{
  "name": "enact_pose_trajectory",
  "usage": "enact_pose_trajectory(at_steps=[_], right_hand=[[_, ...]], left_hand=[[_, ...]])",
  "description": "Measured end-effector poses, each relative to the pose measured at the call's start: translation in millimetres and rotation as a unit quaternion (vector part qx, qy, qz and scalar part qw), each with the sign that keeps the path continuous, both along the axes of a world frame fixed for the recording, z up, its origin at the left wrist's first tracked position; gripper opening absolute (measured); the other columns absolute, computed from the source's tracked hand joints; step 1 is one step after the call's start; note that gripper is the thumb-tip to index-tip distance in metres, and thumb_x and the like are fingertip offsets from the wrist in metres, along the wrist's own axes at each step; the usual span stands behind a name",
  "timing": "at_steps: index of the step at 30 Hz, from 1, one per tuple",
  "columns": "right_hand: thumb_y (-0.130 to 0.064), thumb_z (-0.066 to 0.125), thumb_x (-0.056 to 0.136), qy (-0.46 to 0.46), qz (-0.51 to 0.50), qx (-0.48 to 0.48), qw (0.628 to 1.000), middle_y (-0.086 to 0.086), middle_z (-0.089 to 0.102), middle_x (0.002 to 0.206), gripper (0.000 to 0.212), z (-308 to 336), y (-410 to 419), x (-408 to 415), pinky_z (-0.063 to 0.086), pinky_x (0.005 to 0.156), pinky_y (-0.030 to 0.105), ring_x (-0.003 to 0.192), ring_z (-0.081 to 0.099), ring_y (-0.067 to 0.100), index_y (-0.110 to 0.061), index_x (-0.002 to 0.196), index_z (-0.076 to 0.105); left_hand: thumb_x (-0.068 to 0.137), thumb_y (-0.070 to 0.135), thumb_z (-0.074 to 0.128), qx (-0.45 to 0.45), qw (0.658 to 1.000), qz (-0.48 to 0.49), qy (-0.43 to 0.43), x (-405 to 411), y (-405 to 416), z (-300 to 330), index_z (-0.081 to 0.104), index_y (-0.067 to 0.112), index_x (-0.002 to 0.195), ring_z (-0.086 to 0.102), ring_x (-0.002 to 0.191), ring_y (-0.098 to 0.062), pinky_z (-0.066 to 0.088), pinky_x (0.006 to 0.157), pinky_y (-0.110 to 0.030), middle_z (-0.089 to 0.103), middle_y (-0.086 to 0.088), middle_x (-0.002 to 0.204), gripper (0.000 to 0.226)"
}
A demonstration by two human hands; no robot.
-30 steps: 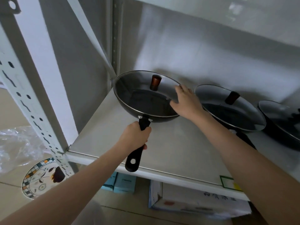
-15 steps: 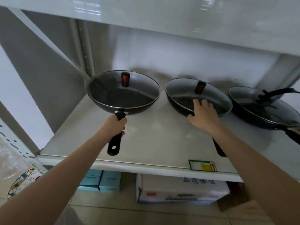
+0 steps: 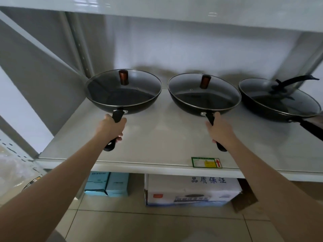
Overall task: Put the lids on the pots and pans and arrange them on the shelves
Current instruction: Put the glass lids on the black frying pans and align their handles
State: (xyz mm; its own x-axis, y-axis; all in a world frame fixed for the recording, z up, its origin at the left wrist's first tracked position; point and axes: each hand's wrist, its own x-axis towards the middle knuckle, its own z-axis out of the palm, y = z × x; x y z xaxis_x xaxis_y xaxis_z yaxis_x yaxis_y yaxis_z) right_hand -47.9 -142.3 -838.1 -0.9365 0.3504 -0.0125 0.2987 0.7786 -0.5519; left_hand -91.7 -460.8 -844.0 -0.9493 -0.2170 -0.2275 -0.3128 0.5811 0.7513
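Three black pans with glass lids stand in a row on the grey metal shelf. The left pan and the middle pan each carry a lid with a brown knob. The right pan has a lid with a black handle. My left hand grips the left pan's black handle. My right hand grips the middle pan's black handle, whose end sticks out below my palm.
Another shelf board runs overhead. Under the shelf on the tiled floor sit two light-blue boxes and a white carton. A label sticker marks the shelf's front edge. Shelf uprights stand at the left.
My right hand has left the middle pan's rim and now grips its handle. The left hand still holds the left pan's handle. The view has shifted right.
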Motion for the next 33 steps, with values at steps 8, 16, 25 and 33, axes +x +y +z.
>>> enact_pose_trajectory(at_steps=[8, 16, 25, 33], right_hand=[[-0.022, 0.035, 0.099, -0.026, 0.010, 0.032, 0.999, 0.016, 0.060, 0.086, 0.046, 3, -1, 1, 0.057, 0.063, 0.039, 0.063, 0.061, 0.024, -0.014, 0.142, 0.022], [-0.020, 0.035, 0.099, -0.042, 0.013, 0.046, 0.998, 0.017, 0.056, 0.091, 0.045, 4, -3, 11, 0.051, 0.053, 0.033, 0.059, 0.056, 0.020, -0.014, 0.141, 0.023], [-0.019, 0.037, 0.098, -0.044, 0.029, 0.058, 0.997, 0.015, 0.055, 0.087, 0.026, 2, 6, 19, 0.046, 0.048, 0.029, 0.061, 0.055, 0.021, -0.016, 0.124, 0.032], [-0.032, 0.035, 0.098, -0.032, 0.041, 0.093, 0.994, 0.003, 0.048, 0.072, 0.024, 5, 19, 20, 0.038, 0.058, 0.029, 0.061, 0.049, 0.014, -0.012, 0.111, 0.039]], left_hand=[[0.098, 0.029, 0.035, -0.110, 0.993, -0.019, 0.025, 7, 4, 3, 0.044, -0.005, 0.114, 0.051, 0.046, -0.021, 0.036, 0.043, -0.027, 0.057, -0.019, 0.085, 0.039], [0.098, 0.028, 0.036, -0.110, 0.993, -0.025, 0.027, 8, 0, 5, 0.043, -0.005, 0.116, 0.051, 0.047, -0.021, 0.037, 0.043, -0.027, 0.056, -0.020, 0.088, 0.039], [0.096, 0.032, 0.039, -0.100, 0.995, -0.019, 0.022, 2, -13, 3, 0.046, -0.004, 0.109, 0.052, 0.048, -0.024, 0.042, 0.047, -0.027, 0.058, -0.020, 0.082, 0.038], [0.093, 0.045, 0.043, -0.253, 0.966, 0.009, 0.059, 17, -3, 11, 0.039, 0.004, 0.129, 0.053, 0.107, -0.038, 0.045, 0.083, -0.043, 0.050, -0.019, 0.115, 0.054]])
